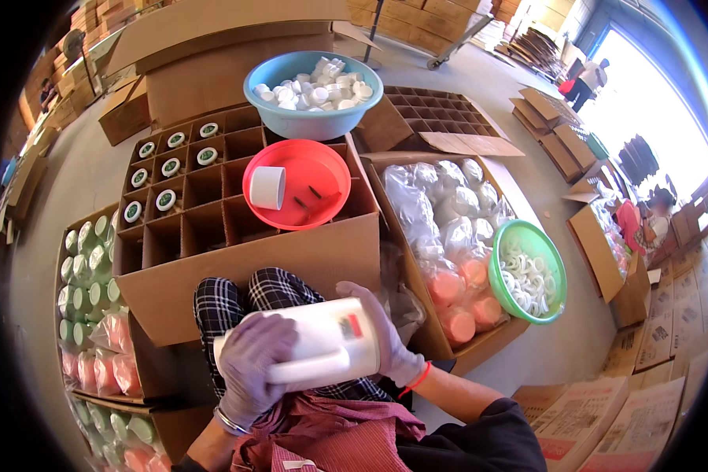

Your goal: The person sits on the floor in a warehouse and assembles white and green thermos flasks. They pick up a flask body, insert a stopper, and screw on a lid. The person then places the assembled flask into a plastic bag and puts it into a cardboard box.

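a grey-gloved left hand (258, 358) grips one end of a white, cylindrical plastic jug (320, 330) held crosswise, its right end cupped by the grey-gloved right hand (389, 340).

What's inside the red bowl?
The red bowl holds a white cup and a few small dark pieces, too small to identify. The cup covers part of the bowl's floor, so anything beneath it can't be seen.
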`<state>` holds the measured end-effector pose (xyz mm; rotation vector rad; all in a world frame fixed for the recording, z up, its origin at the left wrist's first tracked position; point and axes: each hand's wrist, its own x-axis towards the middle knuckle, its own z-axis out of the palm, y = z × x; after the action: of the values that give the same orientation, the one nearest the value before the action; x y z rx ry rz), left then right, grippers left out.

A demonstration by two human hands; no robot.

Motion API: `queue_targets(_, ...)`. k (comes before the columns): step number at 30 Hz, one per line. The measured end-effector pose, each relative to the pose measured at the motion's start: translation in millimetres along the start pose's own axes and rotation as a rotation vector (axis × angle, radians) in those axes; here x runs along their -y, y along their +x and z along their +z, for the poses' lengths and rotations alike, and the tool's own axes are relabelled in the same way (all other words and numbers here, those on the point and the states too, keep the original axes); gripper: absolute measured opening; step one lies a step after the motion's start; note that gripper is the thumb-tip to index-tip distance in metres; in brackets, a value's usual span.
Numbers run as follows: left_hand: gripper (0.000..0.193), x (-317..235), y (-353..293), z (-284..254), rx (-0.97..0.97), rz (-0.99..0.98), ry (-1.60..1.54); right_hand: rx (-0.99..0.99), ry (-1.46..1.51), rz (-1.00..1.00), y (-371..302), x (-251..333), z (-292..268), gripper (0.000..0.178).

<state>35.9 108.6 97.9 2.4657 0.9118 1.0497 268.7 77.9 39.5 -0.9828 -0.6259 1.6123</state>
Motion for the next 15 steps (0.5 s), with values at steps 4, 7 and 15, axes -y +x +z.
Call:
queue_targets(4,0.025,26.9,-4.0,2.7,0.002,-0.173,-0.338,0.064,-0.244,-0.176,11.4,7.3,-15.6,0.060)
queue_targets(7,0.031,25.1,-0.8,-8.7,0.257,-0.502,-0.388,0.350,-0.781,-0.709,10.3,32.1,-7.6,0.057)
queue_targets(15,0.019,20.4,17.2,-14.6,-0.089,-0.156,-0.190,0.069,-0.044,-0.167,26.5,0.3,7.6,0.066)
